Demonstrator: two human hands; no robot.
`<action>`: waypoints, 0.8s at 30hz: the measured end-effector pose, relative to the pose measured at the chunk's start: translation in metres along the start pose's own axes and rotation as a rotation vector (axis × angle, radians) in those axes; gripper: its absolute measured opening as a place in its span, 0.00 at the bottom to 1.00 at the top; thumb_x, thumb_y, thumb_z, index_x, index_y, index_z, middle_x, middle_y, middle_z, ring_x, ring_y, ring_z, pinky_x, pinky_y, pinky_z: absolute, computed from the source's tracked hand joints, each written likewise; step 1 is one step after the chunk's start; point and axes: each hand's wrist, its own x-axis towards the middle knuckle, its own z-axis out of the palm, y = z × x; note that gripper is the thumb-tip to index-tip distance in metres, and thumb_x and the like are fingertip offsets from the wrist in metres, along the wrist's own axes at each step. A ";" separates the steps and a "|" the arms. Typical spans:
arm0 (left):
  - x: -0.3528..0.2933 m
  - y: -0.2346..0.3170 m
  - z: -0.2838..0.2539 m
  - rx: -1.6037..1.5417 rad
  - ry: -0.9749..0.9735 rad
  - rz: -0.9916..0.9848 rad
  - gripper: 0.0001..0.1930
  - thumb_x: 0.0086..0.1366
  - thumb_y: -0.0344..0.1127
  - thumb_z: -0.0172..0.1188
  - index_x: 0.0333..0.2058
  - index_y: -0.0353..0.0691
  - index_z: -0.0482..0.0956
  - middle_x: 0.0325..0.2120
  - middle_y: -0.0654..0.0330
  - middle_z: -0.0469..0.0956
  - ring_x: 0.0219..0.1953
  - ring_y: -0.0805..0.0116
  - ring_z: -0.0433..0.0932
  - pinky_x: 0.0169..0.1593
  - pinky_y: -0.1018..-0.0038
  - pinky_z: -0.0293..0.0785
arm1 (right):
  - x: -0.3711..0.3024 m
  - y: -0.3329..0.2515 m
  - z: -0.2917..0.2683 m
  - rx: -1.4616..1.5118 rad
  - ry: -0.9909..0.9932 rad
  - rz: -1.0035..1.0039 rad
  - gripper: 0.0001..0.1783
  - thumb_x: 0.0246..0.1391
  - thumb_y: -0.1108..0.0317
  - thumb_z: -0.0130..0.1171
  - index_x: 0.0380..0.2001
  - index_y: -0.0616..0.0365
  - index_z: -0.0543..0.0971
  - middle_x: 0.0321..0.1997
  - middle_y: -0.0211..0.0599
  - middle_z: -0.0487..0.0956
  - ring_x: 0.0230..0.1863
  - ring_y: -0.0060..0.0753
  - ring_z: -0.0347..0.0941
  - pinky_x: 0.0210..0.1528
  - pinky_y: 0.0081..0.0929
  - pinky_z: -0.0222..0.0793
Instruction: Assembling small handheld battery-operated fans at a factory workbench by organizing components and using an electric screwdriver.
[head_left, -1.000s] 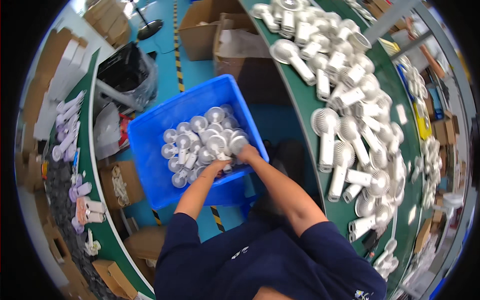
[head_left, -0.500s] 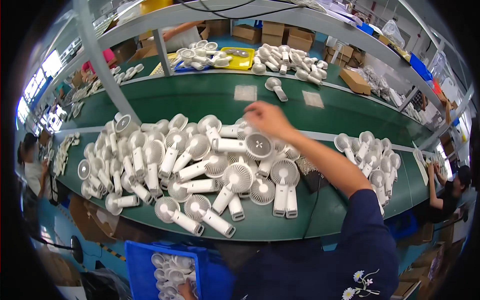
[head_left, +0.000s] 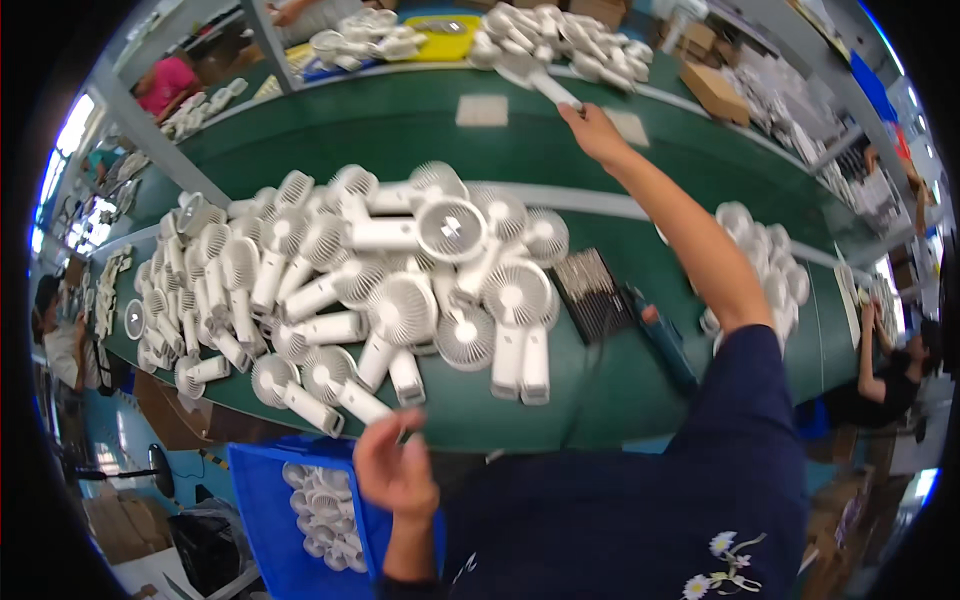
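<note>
Fan [head_left: 538,78], white, lying on far counter [head_left: 420,130]; right hand [head_left: 592,130] gripping its handle end. Judging light, rigid plastic, grille fragile: handle is best hold. Left hand [head_left: 395,475] half-open, empty, hovering over blue bin [head_left: 262,520]. Fan pile [head_left: 370,290] between.

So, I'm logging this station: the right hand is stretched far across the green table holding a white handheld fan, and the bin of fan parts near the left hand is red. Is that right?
Not quite: the bin is blue, not red, as the head view shows. The rest stands: the right hand reaches far across the green table gripping a white handheld fan, and the left hand is beside that bin of fan parts.
</note>
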 end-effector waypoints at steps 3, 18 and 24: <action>0.028 0.015 0.063 -0.304 -0.491 -0.428 0.32 0.56 0.30 0.60 0.58 0.30 0.57 0.49 0.50 0.68 0.51 0.64 0.69 0.54 0.69 0.66 | -0.179 -0.060 -0.051 0.295 -0.085 -0.240 0.23 0.54 0.53 0.55 0.39 0.65 0.71 0.27 0.37 0.72 0.26 0.26 0.66 0.29 0.27 0.64; -0.048 -0.005 0.110 -0.390 -0.557 -0.826 0.18 0.57 0.20 0.56 0.47 0.29 0.67 0.44 0.52 0.73 0.46 0.67 0.73 0.53 0.72 0.67 | -0.373 0.029 -0.107 -0.558 0.246 -0.022 0.45 0.43 0.46 0.61 0.57 0.67 0.60 0.49 0.49 0.68 0.50 0.51 0.64 0.49 0.39 0.60; -0.045 -0.016 0.117 -0.384 -0.348 -0.812 0.18 0.58 0.21 0.55 0.48 0.29 0.67 0.45 0.51 0.71 0.48 0.65 0.72 0.53 0.71 0.67 | -0.349 0.049 -0.113 -0.363 -0.058 0.220 0.32 0.48 0.53 0.60 0.50 0.64 0.66 0.41 0.46 0.71 0.43 0.48 0.70 0.41 0.38 0.66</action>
